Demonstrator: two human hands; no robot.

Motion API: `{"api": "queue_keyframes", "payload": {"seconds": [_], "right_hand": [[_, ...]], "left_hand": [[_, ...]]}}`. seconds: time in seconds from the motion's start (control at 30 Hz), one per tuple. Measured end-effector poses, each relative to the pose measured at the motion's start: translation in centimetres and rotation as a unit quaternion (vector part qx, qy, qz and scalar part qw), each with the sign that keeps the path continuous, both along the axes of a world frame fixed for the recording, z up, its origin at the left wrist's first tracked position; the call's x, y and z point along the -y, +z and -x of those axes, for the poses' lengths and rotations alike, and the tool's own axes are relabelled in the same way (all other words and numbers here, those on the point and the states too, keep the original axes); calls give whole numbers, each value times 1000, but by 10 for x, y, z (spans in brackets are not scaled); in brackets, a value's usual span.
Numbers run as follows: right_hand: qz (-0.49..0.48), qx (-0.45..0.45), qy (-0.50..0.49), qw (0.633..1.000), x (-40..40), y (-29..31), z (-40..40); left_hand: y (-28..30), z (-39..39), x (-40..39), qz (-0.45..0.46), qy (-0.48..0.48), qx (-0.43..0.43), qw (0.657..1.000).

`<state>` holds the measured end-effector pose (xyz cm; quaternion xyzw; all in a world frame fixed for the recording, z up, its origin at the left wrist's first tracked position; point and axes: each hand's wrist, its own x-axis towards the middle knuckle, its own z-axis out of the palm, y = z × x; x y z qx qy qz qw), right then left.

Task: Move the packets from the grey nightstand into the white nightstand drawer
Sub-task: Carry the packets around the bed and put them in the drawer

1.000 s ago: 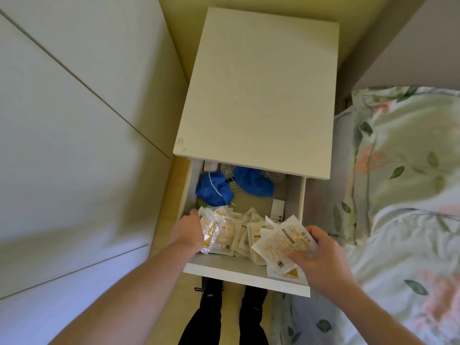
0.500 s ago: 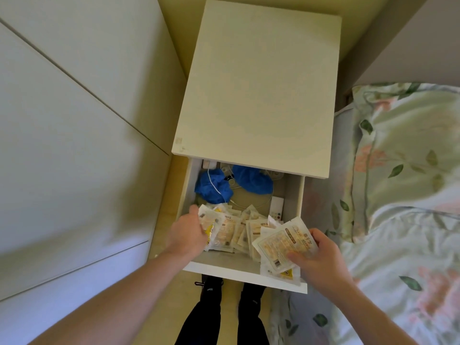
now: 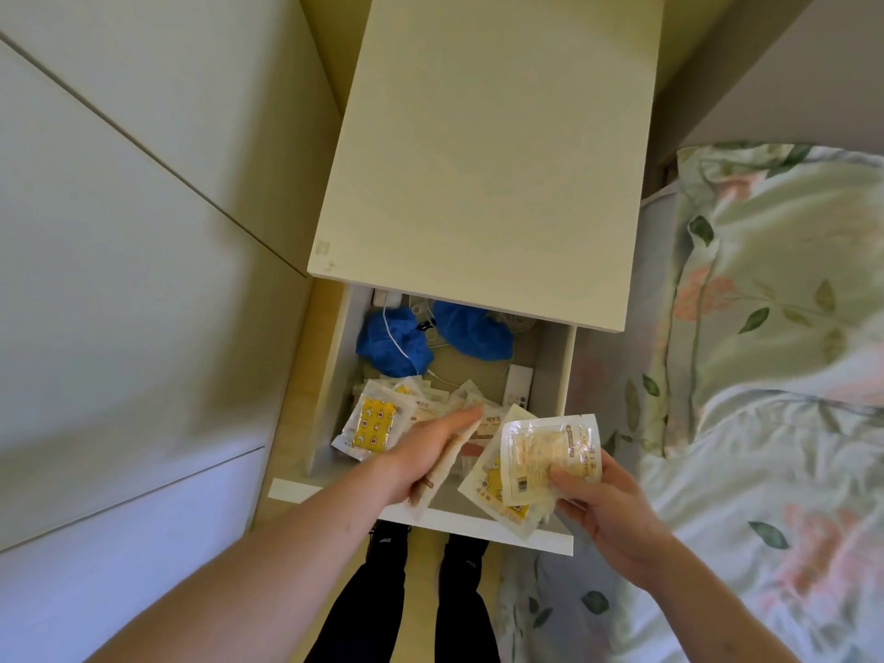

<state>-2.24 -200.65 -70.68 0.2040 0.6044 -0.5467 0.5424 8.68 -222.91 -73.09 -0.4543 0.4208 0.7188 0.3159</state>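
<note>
The white nightstand (image 3: pixel 488 150) stands ahead with its top drawer (image 3: pixel 330 385) pulled out. Several clear packets (image 3: pixel 375 425), some with yellow printed pads, lie in the drawer's front half. My left hand (image 3: pixel 425 459) is over the drawer's middle, fingers closed on a pale packet (image 3: pixel 452 459) held edge-on. My right hand (image 3: pixel 610 507) grips a fanned stack of packets (image 3: pixel 535 466) above the drawer's front right corner. The grey nightstand is not in view.
Two blue crumpled covers (image 3: pixel 394 344), a white cable and a small white box (image 3: pixel 519 385) lie at the drawer's back. A bed with floral bedding (image 3: pixel 765 375) is close on the right. White wardrobe panels (image 3: pixel 119 279) stand on the left. My feet (image 3: pixel 421 547) are under the drawer front.
My left hand left the packets at the drawer's left side and moved right to the middle, now gripping one packet beside the stack. The right hand's stack stays about where it was.
</note>
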Motion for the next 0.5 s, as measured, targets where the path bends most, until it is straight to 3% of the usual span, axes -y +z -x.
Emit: {"api": "queue_keyframes", "payload": {"seconds": [0.1, 0.2, 0.5], "right_hand": [[-28, -3, -9, 1000, 2, -14, -6], [-40, -4, -14, 999, 5, -18, -10], [-95, -68, -25, 993, 2, -16, -13]], "left_hand": [[-3, -6, -6, -27, -45, -37, 998], [-9, -14, -10, 30, -96, -33, 994], [-16, -15, -24, 135, 17, -22, 990]]}}
